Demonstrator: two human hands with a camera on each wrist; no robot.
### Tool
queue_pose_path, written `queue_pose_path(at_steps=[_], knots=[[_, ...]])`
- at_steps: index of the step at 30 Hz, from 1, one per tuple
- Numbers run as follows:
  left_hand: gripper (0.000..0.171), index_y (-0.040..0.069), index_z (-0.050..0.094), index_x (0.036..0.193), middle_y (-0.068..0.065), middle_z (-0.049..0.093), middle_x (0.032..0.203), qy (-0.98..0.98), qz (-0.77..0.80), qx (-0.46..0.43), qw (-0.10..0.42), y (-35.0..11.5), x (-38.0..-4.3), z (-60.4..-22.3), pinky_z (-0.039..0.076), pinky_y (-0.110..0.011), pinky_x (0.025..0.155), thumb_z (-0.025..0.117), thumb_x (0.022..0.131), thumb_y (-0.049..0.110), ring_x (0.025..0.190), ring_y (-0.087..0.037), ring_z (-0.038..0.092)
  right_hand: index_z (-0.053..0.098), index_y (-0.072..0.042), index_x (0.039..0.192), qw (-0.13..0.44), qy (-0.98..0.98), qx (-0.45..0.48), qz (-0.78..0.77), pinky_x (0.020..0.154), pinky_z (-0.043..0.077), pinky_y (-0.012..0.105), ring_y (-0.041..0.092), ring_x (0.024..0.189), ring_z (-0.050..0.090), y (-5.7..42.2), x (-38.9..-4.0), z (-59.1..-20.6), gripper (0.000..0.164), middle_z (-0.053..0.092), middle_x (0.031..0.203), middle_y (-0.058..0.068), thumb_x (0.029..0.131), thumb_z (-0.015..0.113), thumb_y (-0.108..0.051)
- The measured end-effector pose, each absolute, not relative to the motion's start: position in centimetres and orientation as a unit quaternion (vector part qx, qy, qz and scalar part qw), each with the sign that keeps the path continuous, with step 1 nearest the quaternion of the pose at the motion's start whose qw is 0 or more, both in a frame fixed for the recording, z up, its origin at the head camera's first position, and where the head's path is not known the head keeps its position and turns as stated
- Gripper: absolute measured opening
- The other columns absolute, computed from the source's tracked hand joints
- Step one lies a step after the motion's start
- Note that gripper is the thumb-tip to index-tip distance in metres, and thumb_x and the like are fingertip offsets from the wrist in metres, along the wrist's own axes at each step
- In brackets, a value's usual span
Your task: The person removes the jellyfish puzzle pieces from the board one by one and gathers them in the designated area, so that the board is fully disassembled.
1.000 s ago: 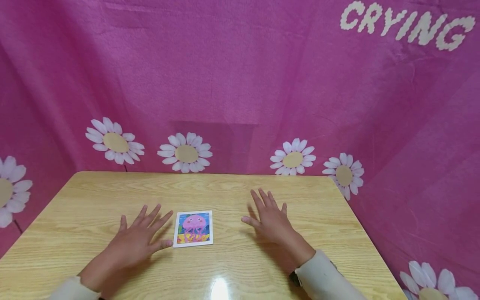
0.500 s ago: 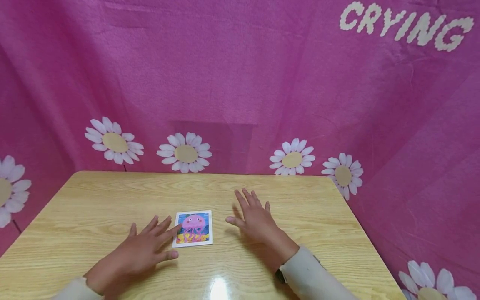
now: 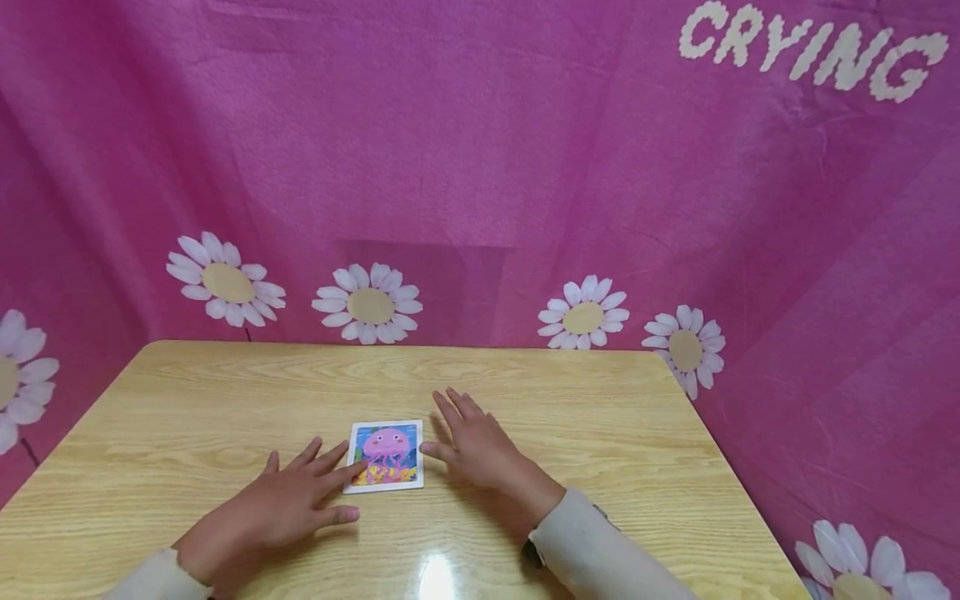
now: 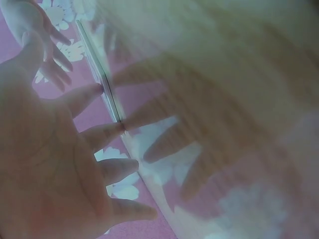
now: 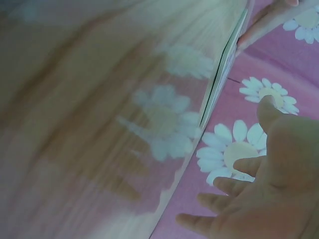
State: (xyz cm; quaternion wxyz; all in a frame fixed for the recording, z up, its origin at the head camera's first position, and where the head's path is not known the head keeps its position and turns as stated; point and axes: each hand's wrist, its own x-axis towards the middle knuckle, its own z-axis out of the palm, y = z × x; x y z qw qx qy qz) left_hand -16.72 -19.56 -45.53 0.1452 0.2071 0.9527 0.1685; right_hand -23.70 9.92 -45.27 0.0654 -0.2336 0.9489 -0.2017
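A square white-bordered picture board [image 3: 397, 475] lies flat on the wooden table, showing a pink jellyfish over a blue and yellow seabed. My left hand [image 3: 288, 504] is at its left side, fingers spread, with the index fingertip over the picture's lower left part. In the left wrist view, fingertips of the left hand [image 4: 50, 149] meet the thin edge of the board [image 4: 110, 98]. Just off the right edge is the thumb of my right hand [image 3: 483, 454], its fingers extended above the table. The right wrist view shows that hand [image 5: 284, 184] apart from the board [image 5: 223, 64].
The light wood-grain table [image 3: 600, 417] has a glossy top with reflections and rounded far corners. Behind and beside it hangs a magenta cloth [image 3: 450, 150] printed with white daisies and the word CRYING.
My right hand has moved left, up close to the board's right edge. The left hand has shifted slightly right and nearer, its fingers now at the board's left side. The board stays put.
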Motion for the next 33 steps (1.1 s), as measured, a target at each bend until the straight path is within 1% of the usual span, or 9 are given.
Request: queue_pose_path(at_steps=[7,12,16,21,25,31,33], knots=[[0.077,0.031,0.048,0.155,-0.007,0.029,0.169,0.954,0.165,0.209,0.138,-19.6,-16.9,-45.6,0.007,-0.088,0.104,0.05,0.093,0.076,0.155,-0.048,0.018,0.029,-0.015,0.164,0.079,0.942,-0.263,-0.195,0.121,0.032,0.051,0.031,0.155,0.027,8.2,-23.8,-45.3,0.077,0.028,0.169,0.009,0.102,0.061,-0.049],[0.076,0.033,0.048,0.155,-0.004,0.029,0.17,0.953,0.168,0.205,0.145,-19.6,-17.0,-45.6,0.007,-0.088,0.104,0.051,0.092,0.076,0.155,-0.047,0.018,0.034,-0.016,0.162,0.099,0.937,-0.265,-0.204,0.121,0.033,0.045,0.025,0.154,0.031,6.8,-23.9,-45.0,0.073,0.033,0.167,0.006,0.101,0.065,-0.044],[0.076,0.033,0.048,0.155,-0.004,0.028,0.17,0.952,0.172,0.204,0.15,-19.7,-17.1,-45.7,0.007,-0.088,0.104,0.052,0.092,0.075,0.155,-0.047,0.017,0.037,-0.015,0.161,0.1,0.933,-0.28,-0.201,0.12,0.035,0.043,0.024,0.152,0.035,5.9,-23.9,-44.9,0.07,0.038,0.165,0.006,0.102,0.066,-0.039],[0.075,0.034,0.047,0.156,-0.003,0.027,0.17,0.951,0.173,0.206,0.151,-19.7,-17.1,-45.7,0.007,-0.089,0.103,0.052,0.093,0.075,0.155,-0.048,0.018,0.04,-0.015,0.159,0.101,0.926,-0.295,-0.213,0.12,0.035,0.042,0.024,0.15,0.039,5.0,-24.1,-45.0,0.067,0.042,0.162,0.005,0.102,0.066,-0.038],[0.076,0.034,0.047,0.156,-0.004,0.027,0.17,0.951,0.172,0.209,0.148,-19.7,-17.2,-45.8,0.008,-0.089,0.102,0.051,0.093,0.076,0.155,-0.048,0.019,0.045,-0.011,0.156,0.096,0.921,-0.307,-0.222,0.119,0.036,0.039,0.024,0.147,0.043,4.3,-24.2,-45.1,0.064,0.047,0.158,0.007,0.101,0.069,-0.033],[0.075,0.034,0.046,0.157,-0.004,0.026,0.17,0.95,0.17,0.208,0.158,-19.8,-17.2,-45.7,0.007,-0.089,0.102,0.051,0.094,0.075,0.155,-0.048,0.017,0.054,-0.009,0.149,0.095,0.914,-0.307,-0.247,0.115,0.042,0.034,0.022,0.138,0.053,3.2,-24.6,-44.8,0.056,0.056,0.148,0.008,0.098,0.073,-0.024],[0.075,0.034,0.046,0.157,-0.004,0.026,0.17,0.95,0.168,0.207,0.161,-19.8,-17.3,-45.6,0.007,-0.09,0.102,0.051,0.094,0.074,0.155,-0.048,0.017,0.058,-0.009,0.145,0.095,0.912,-0.306,-0.258,0.112,0.044,0.032,0.02,0.132,0.057,2.9,-24.8,-44.9,0.052,0.06,0.142,0.007,0.098,0.074,-0.023]])
